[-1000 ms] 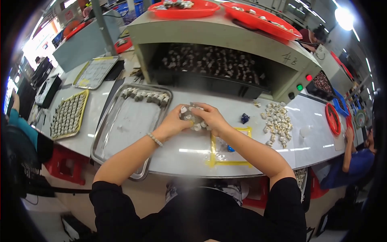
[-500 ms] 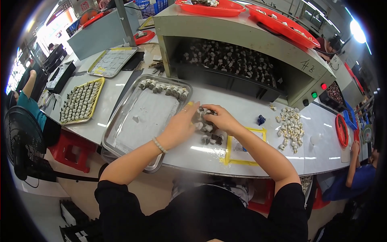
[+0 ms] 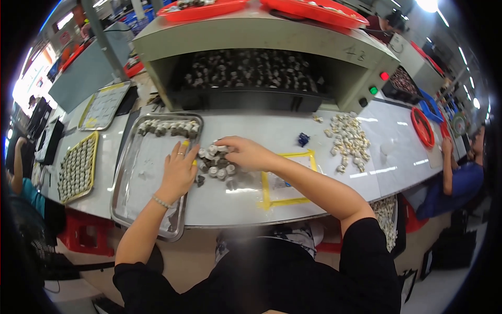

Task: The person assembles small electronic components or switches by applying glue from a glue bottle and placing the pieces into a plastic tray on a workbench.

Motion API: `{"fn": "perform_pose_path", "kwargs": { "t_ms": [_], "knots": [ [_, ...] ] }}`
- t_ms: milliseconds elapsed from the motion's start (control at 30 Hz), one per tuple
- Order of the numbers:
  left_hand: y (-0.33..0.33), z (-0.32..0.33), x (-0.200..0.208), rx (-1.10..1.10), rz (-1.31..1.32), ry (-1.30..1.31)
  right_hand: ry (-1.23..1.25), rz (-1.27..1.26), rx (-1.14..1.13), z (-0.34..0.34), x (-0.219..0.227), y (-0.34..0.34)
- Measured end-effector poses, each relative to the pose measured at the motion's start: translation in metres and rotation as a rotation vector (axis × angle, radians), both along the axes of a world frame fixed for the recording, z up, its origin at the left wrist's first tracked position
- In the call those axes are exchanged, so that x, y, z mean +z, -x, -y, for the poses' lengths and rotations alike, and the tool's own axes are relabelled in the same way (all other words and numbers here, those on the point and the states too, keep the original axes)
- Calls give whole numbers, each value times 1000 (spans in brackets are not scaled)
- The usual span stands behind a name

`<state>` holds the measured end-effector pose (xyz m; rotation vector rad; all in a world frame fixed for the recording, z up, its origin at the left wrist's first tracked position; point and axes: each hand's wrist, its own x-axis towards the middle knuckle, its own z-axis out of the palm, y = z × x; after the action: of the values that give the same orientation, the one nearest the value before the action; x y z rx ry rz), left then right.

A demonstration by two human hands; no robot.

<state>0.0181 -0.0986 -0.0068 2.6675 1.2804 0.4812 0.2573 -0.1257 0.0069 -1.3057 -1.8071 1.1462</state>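
1. Written by hand in dark strokes: a short marking (image 3: 355, 53), toward the right end of the upper front of the grey-green housing (image 3: 225, 34).
2. Set above and to the left of the red button (image 3: 384, 76) and the green button (image 3: 373, 90) on the same housing; sloping downward to the right.
3. Too small and blurred to read: a reddish square (image 3: 64, 37) in the far background, upper left.

Small grey-white pieces (image 3: 214, 161) lie bunched on the table (image 3: 225, 204).
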Motion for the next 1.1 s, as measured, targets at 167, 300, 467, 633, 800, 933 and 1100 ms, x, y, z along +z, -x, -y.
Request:
{"fn": "perform_pose_path", "kwargs": {
  "t_ms": [167, 300, 467, 633, 800, 933, 1100],
  "knots": [
    [-11, -4, 9, 59, -173, 14, -221, 142, 70, 8, -2, 2],
    [-5, -26, 6, 111, -210, 58, -252, 228, -6, 38, 24, -17],
    [3, -15, 7, 131, -99, 23, -358, 245, -195, 88, 37, -82],
    [-38, 59, 42, -193, 205, 14, -223, 497, -669, 154, 22, -162],
    [-81, 104, 21, -227, 335, 91, -190, 654, -789, 187, 2, -184],
    [-109, 104, 8, -93, 282, -41, -309, 649, -753, 188, -16, -188],
    [-112, 94, 1, -104, 152, -126, -308, 616, -710, 188, -17, -185]
  ]
}}
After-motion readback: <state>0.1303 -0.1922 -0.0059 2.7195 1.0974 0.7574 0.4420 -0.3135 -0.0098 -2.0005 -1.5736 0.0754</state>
